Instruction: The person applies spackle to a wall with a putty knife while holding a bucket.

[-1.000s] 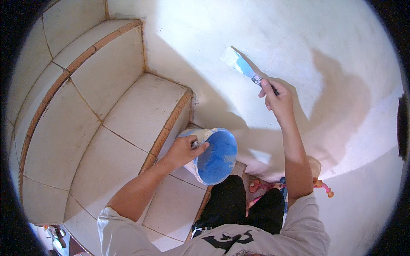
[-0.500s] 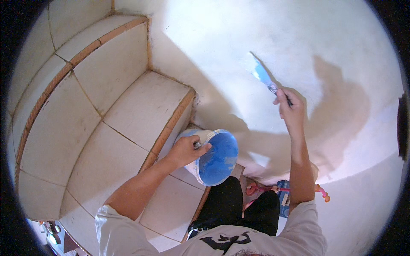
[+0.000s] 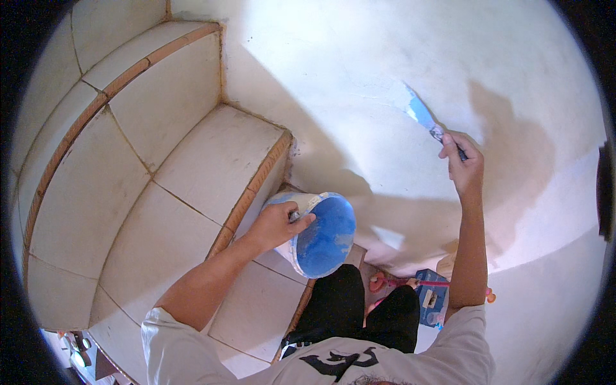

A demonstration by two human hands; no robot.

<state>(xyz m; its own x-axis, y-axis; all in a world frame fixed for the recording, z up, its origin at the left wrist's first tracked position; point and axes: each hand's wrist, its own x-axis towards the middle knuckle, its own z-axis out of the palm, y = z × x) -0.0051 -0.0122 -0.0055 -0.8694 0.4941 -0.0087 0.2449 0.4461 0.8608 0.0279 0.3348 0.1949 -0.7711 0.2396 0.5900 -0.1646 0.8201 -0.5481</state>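
Note:
My right hand (image 3: pixel 463 162) is closed round the dark handle of a putty knife (image 3: pixel 421 114). The knife's broad blade, pale blue and smeared with white, lies close against the white wall (image 3: pixel 333 51), its tip pointing up and left. My left hand (image 3: pixel 277 226) grips the rim of a bucket (image 3: pixel 325 234), thumb over the edge. That bucket is tilted toward me, so its blue inside shows, with patches of greyish white residue on the lining. Its off-white outer side is partly covered by my left hand. Whatever the left fingers touch behind the rim is hard to see.
Tiled stairs (image 3: pixel 192 160) with brown edging climb on the left and meet the wall. My knees in black trousers (image 3: pixel 330 308) are below the bucket. A blue box (image 3: pixel 431 298) and a pink toy-like thing (image 3: pixel 378 281) lie on the floor beside my right forearm.
My right hand has moved the putty knife to the right and slightly down along the wall. The bucket and my left hand have barely shifted.

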